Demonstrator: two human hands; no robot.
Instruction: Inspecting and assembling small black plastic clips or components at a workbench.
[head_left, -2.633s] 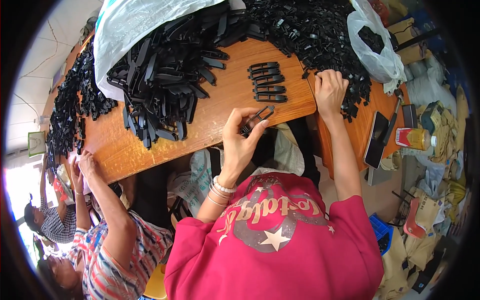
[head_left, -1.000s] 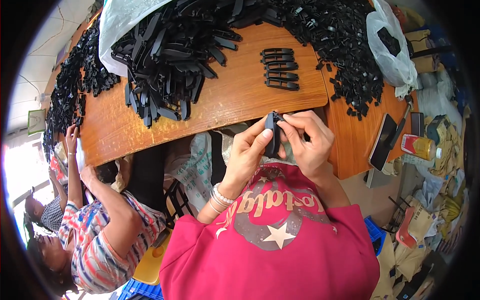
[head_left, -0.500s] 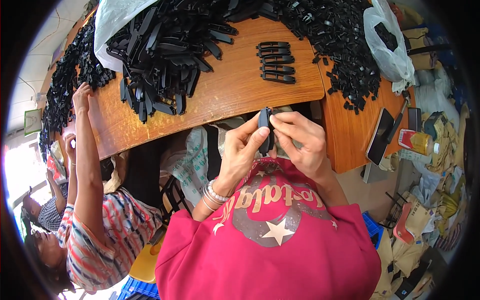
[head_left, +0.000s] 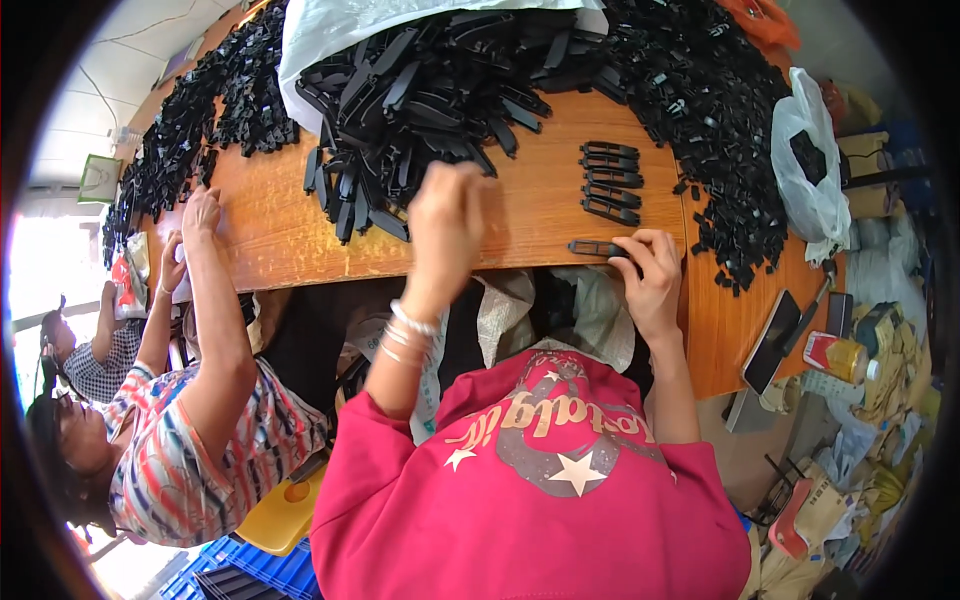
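Near the front edge of the table, my right hand (head_left: 652, 280) pinches one end of a long black plastic piece (head_left: 592, 248) that lies on the wood. Just beyond it, several like pieces (head_left: 611, 180) are set out in a row. My left hand (head_left: 445, 225) is raised over the table's edge at the near side of a big heap of long, curved black plastic parts (head_left: 385, 100). Motion smears its fingers, so their grip and anything in them cannot be made out.
Small black parts (head_left: 735, 150) are heaped at the right, beside a white plastic bag (head_left: 805, 170). A phone-like flat device (head_left: 767, 340) and a yellow bottle (head_left: 840, 358) stand at the right edge. A co-worker's arm (head_left: 215, 300) reaches onto the table at the left.
The black piece held between both hands has come down onto the table under my right hand. My left hand has let go of it and moved up and left toward the heap.
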